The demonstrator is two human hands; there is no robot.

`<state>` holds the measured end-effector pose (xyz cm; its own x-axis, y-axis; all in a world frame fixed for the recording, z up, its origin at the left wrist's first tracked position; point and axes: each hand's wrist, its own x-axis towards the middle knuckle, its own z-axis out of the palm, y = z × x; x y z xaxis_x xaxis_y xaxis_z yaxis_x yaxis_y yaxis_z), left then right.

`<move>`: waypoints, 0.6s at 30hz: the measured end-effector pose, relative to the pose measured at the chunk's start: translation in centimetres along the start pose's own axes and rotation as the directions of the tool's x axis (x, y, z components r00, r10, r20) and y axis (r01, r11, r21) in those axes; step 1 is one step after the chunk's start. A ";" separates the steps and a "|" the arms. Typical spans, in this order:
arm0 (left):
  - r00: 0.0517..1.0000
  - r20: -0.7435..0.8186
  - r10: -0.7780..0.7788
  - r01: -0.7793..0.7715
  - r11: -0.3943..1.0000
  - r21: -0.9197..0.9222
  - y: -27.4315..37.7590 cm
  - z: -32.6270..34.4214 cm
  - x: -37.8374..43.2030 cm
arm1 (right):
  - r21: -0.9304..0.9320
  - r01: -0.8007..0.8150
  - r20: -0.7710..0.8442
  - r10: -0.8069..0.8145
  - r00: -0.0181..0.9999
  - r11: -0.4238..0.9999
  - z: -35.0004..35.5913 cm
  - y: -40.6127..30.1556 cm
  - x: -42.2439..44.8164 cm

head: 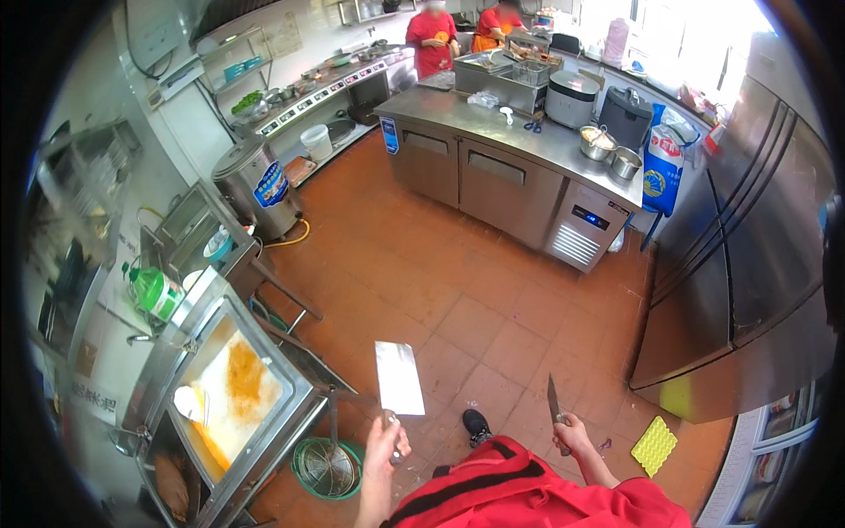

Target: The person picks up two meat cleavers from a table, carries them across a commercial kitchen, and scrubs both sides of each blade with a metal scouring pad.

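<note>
My left hand [386, 441] grips the handle of a Chinese cleaver [400, 379], its broad bright blade pointing away from me. In my right hand [572, 433] is a narrow, pointed kitchen knife [553, 396], tip forward. Both blades are held over the tiled floor [455, 317], apart from each other and touching nothing else. To the left of the cleaver is a steel sink [277, 389] with white foam and orange-brown liquid [245, 376] in it. A white round item [189, 403] lies in the foam.
A wire strainer [327, 465] rests in a green basket by the sink. Ahead stands a steel counter refrigerator [508, 175]; a tall steel refrigerator [739, 264] is at right. A yellow egg tray [654, 446] lies on the floor. Two people in red [432, 39] stand at the back.
</note>
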<state>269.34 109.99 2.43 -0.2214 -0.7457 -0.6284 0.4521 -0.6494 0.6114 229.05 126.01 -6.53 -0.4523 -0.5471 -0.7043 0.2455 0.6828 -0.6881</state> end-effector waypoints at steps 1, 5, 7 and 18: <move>1.000 0.004 0.008 -0.008 0.998 -0.060 1.5 1.2 2.0 | 0.012 0.015 0.023 -0.015 1.000 1.000 0.2 -2.2 1.6; 0.992 -0.031 0.124 -0.124 0.992 -0.009 7.1 4.5 6.4 | -0.042 0.090 0.102 -0.086 0.991 0.995 2.4 -9.9 4.3; 0.981 -0.046 0.190 -0.191 0.982 -0.003 9.4 5.7 8.7 | -0.052 0.124 0.128 -0.117 0.985 0.991 4.3 -13.5 7.0; 0.970 -0.022 0.240 -0.239 0.970 0.039 25.6 7.3 25.8 | -0.107 0.365 0.266 -0.328 0.907 0.925 21.8 -36.6 19.7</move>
<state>268.91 73.06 5.33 -0.0872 -0.8765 -0.4733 0.4581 -0.4572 0.7623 229.80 79.67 0.97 -0.2628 -0.8484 -0.4595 -0.0297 0.4831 -0.8750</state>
